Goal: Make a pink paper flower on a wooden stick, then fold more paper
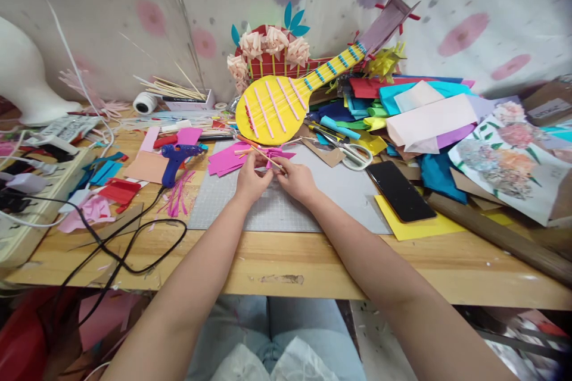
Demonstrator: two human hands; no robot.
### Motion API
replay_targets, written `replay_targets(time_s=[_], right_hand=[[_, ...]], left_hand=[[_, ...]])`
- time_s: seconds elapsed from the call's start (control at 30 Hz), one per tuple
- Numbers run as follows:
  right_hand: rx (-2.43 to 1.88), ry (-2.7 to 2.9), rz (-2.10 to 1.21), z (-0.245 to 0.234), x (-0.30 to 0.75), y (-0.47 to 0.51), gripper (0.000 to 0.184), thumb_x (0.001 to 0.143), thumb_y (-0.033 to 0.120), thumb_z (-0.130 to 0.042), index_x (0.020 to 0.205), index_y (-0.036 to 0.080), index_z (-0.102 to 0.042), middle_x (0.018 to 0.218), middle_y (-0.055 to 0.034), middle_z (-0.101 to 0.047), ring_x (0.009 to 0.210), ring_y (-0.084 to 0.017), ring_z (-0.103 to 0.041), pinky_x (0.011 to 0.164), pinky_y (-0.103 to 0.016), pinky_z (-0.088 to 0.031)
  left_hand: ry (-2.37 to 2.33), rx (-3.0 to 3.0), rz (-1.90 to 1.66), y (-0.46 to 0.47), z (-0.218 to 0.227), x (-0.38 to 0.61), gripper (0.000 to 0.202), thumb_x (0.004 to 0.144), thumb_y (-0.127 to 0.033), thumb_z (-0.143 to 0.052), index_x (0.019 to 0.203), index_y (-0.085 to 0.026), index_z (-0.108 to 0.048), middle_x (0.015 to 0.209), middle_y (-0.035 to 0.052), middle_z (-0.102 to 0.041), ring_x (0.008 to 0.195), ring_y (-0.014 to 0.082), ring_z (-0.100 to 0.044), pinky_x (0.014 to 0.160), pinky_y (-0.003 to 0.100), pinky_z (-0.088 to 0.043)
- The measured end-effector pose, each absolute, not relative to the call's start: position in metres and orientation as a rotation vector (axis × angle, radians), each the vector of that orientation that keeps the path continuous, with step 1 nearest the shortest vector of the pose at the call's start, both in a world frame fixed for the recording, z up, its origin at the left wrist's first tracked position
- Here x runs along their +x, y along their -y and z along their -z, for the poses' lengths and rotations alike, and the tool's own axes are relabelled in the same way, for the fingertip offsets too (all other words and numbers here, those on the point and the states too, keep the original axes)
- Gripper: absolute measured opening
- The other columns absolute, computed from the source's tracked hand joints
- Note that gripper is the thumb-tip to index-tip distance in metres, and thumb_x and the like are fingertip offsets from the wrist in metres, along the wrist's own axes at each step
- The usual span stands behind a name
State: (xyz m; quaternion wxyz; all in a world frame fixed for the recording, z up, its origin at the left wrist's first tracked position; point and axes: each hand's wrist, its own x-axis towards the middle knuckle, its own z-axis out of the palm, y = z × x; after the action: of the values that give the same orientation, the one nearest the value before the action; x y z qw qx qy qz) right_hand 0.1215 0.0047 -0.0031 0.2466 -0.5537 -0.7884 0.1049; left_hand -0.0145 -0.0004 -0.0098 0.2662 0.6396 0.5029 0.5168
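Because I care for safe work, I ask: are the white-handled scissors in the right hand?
No, the white-handled scissors lie farther right, clearly apart from the right hand.

You are facing magenta paper (pixel 226 161) on a grey, gridded mat (pixel 286 214). Near the back edge of the wood-grained bench (pixel 286 259), a yellow instrument (pixel 260 99) is showing 5 pink strips (pixel 275 107) and teal bands (pixel 330 68); toward the left edge, your glue gun (pixel 171 166) is showing blue.
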Motion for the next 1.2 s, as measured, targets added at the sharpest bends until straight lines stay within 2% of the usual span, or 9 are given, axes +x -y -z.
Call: replay_targets(time_s=[0.17, 0.3, 0.6, 0.87, 1.2], right_hand=[[-1.516, 2.108, -0.288, 0.004, 0.1232, -0.0073, 0.036, 0.083, 0.028, -0.043, 0.117, 0.027, -0.056, 0.095, -0.0002, -0.069, 0.083, -0.017, -0.063, 0.072, -0.025, -0.043], [-1.524, 2.104, -0.285, 0.0039, 0.123, -0.0075, 0.036, 0.085, 0.03, -0.041, 0.117, 0.027, -0.057, 0.095, -0.0003, -0.069, 0.081, -0.016, -0.062, 0.072, -0.025, -0.043], [-1.506, 2.086, -0.337, 0.0003, 0.1234, -0.0039, 0.039, 0.08, 0.03, -0.047, 0.117, 0.027, -0.057, 0.081, 0.0017, -0.069, 0.075, -0.014, -0.062, 0.068, -0.023, -0.041], [-1.555, 2.067, -0.296, 0.0001, 0.1228, -0.005, 0.034, 0.08, 0.025, -0.044, 0.11, 0.025, -0.061, 0.084, 0.0, -0.069, 0.075, -0.015, -0.061, 0.067, -0.024, -0.04], [-1.532, 2.046, -0.313, 0.0024, 0.1245, -0.0065, 0.035, 0.081, 0.026, -0.043, 0.112, 0.026, -0.06, 0.085, 0.0003, -0.069, 0.075, -0.015, -0.062, 0.068, -0.024, -0.041]], left_hand=[[-1.338, 1.854, -1.367, 0.0016, 0.0095, -0.0141, 0.035, 0.067, -0.012, -0.054, 0.101, -0.018, -0.048, 0.095, 0.0044, -0.062, 0.083, 0.013, -0.061, 0.059, 0.021, -0.049], [-1.464, 1.974, -1.304, 0.0005, 0.01, -0.0155, 0.029, 0.07, -0.012, -0.053, 0.098, -0.02, -0.054, 0.095, 0.0028, -0.063, 0.083, 0.0129, -0.06, 0.064, 0.023, -0.049], [-1.514, 2.028, -1.232, -0.0012, 0.0106, -0.0178, 0.029, 0.072, -0.013, -0.054, 0.1, -0.02, -0.059, 0.1, 0.0041, -0.062, 0.085, 0.014, -0.059, 0.063, 0.023, -0.048], [-1.517, 2.131, -1.213, -0.0024, 0.0146, -0.0198, 0.03, 0.074, -0.015, -0.054, 0.103, -0.021, -0.06, 0.105, 0.0037, -0.063, 0.096, 0.0159, -0.058, 0.08, 0.029, -0.048], [-1.6, 2.205, -1.126, -0.0011, 0.0112, -0.0203, 0.034, 0.073, -0.012, -0.054, 0.104, -0.023, -0.06, 0.107, 0.0028, -0.062, 0.1, 0.0174, -0.057, 0.087, 0.031, -0.045]])
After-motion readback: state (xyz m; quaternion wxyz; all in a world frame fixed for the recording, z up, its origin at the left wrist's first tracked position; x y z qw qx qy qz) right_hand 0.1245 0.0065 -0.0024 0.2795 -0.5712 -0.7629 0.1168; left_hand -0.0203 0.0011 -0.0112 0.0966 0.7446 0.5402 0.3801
